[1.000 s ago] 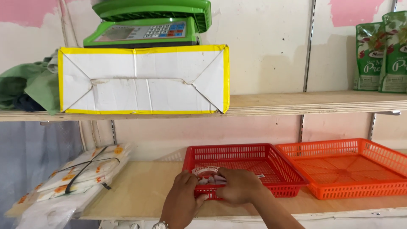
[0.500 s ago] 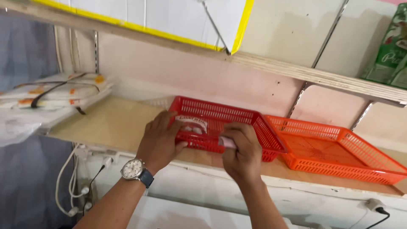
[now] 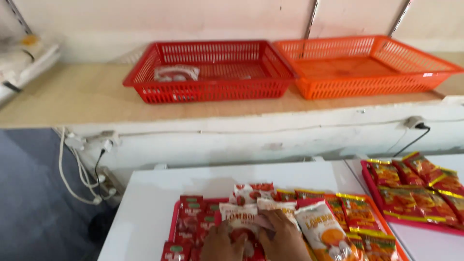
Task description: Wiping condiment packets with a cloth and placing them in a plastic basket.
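At the bottom edge, my left hand [image 3: 220, 245] and my right hand [image 3: 284, 238] lie side by side on a heap of snack packets in a red tray [image 3: 172, 223] on a white table [image 3: 145, 203]. Between them they grip a white and red packet [image 3: 240, 216], with fingers curled over its lower part. A white packet with an orange picture [image 3: 323, 231] lies just right of my right hand, and small dark red packets [image 3: 192, 220] lie left of my left hand. Up on the shelf, a red basket [image 3: 212, 89] holds one white and red packet [image 3: 176, 73].
An orange basket [image 3: 367, 77] stands beside the red one on the wooden shelf [image 3: 72, 99]. A second red tray of red and yellow packets [image 3: 415, 186] lies at the right. Cables and plugs [image 3: 92, 145] hang below the shelf at the left. Bagged goods [image 3: 24, 60] lie at the shelf's left end.
My hands left the red basket on the shelf, with one packet lying in it. The view dropped to the table, where both hands now grip a packet in the tray.
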